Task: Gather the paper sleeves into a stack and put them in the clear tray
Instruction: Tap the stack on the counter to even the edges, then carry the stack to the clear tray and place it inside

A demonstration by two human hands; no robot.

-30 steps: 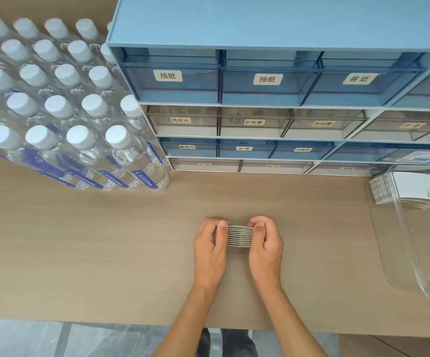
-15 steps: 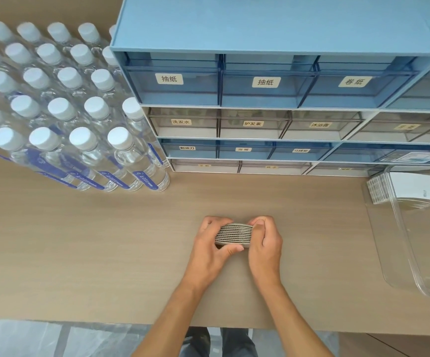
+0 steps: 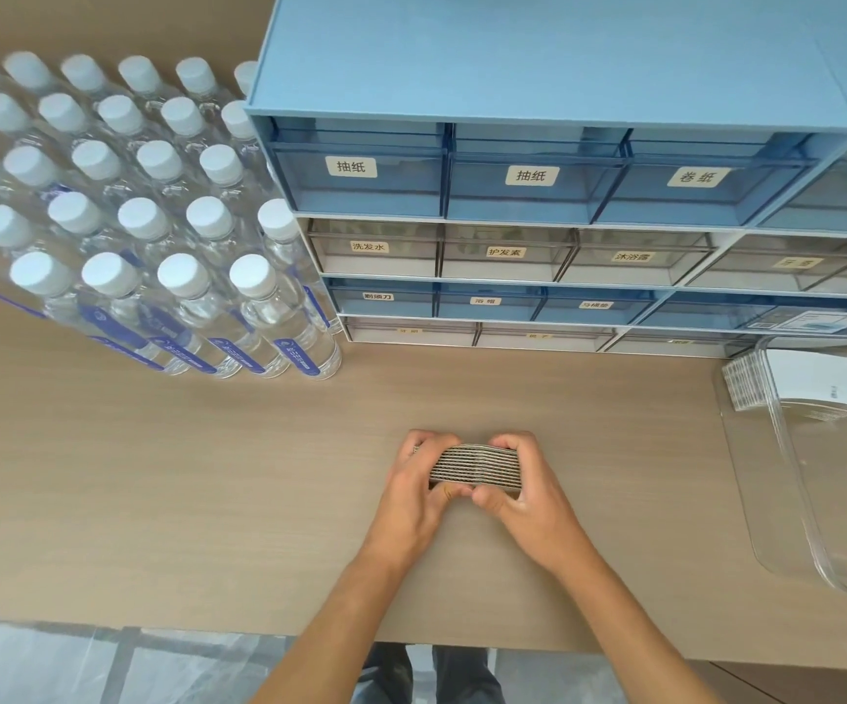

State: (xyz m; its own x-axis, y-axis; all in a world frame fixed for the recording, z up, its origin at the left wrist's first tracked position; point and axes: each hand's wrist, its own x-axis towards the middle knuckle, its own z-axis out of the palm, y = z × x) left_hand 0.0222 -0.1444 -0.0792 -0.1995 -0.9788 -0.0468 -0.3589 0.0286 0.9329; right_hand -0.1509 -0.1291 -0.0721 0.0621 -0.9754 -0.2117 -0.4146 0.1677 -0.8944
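A stack of paper sleeves (image 3: 474, 464), grey-and-white at its edges, stands on edge on the wooden table in the middle of the view. My left hand (image 3: 413, 492) grips its left end and my right hand (image 3: 530, 492) grips its right end, thumbs meeting under the near side. The clear tray (image 3: 817, 505) lies at the right edge of the table. A second stack of white paper sleeves (image 3: 812, 386) rests in the tray's far end.
A blue and white drawer cabinet (image 3: 563, 221) with labelled drawers stands along the back. A block of several water bottles (image 3: 157, 246) with white caps fills the left rear. The table's front edge (image 3: 208, 622) runs close below my forearms.
Both hands have closed further around the stack, thumbs coming together underneath it. The stack has tilted so more of its striped edge faces me.
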